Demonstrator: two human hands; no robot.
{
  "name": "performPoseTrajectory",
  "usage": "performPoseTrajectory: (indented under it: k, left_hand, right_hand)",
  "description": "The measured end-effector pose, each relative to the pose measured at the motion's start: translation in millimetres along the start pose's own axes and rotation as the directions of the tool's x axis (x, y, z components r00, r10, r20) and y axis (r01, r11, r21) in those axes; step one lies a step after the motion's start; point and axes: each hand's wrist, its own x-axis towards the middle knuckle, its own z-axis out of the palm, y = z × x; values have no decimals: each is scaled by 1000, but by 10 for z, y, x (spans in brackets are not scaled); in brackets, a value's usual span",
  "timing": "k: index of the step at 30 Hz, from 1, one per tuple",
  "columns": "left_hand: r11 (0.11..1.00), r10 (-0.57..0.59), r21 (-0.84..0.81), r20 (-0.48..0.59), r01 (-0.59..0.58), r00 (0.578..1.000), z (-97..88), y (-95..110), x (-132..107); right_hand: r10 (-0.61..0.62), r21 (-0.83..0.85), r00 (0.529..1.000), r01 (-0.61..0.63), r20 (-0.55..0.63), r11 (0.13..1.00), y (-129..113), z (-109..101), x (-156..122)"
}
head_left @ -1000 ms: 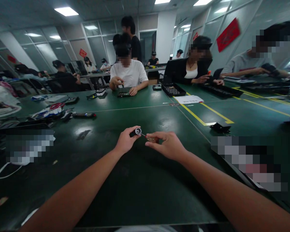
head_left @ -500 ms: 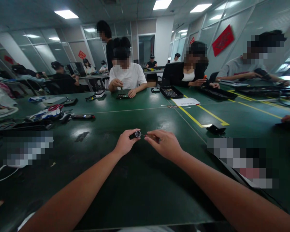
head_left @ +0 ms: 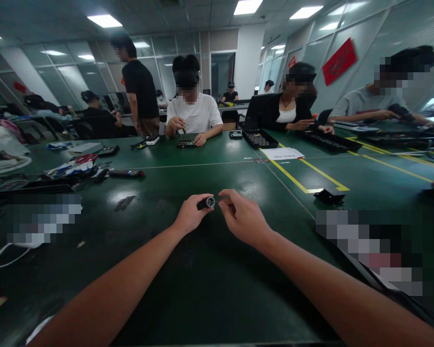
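Observation:
My left hand (head_left: 191, 215) is closed around a small black cylinder (head_left: 210, 202). The cylinder's round, silvery end faces me, and its inner parts are too small to make out. My right hand (head_left: 245, 215) holds a screwdriver (head_left: 217, 201), its fingers curled over the handle, which is mostly hidden. The screwdriver's thin shaft points left and meets the rim of the cylinder's end. Both hands are above the green table (head_left: 188, 289), a short gap apart.
A dark pen-like tool (head_left: 126, 173) and a pile of gloves and cables (head_left: 72, 166) lie left. A black bracket-like part (head_left: 329, 196) is at right, near a blurred-out item (head_left: 369, 250). A paper sheet (head_left: 282, 153) lies by yellow tape. Co-workers sit across the table.
My right hand's fingers have shifted over the screwdriver handle, covering more of it. The view has moved slightly. A standing person in the background has moved left.

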Motion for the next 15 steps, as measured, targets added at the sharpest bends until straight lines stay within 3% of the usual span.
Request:
performPoseTrajectory:
  k: [8,12,15]
  left_hand:
    - [1000,12,-22,-6,-12,1000,-17,15,11]
    - [1000,18,-18,-15,-18,1000,-10,24,4]
    - [1000,18,-16,-12,-18,1000,1,22,6]
  right_hand:
    - [-107,61,993,110,-55,992,9,27,-113]
    - [-85,19,990,88,-111,996,47,17,-101]
    - [-47,-14,996,46,-82,999,90,15,-87]
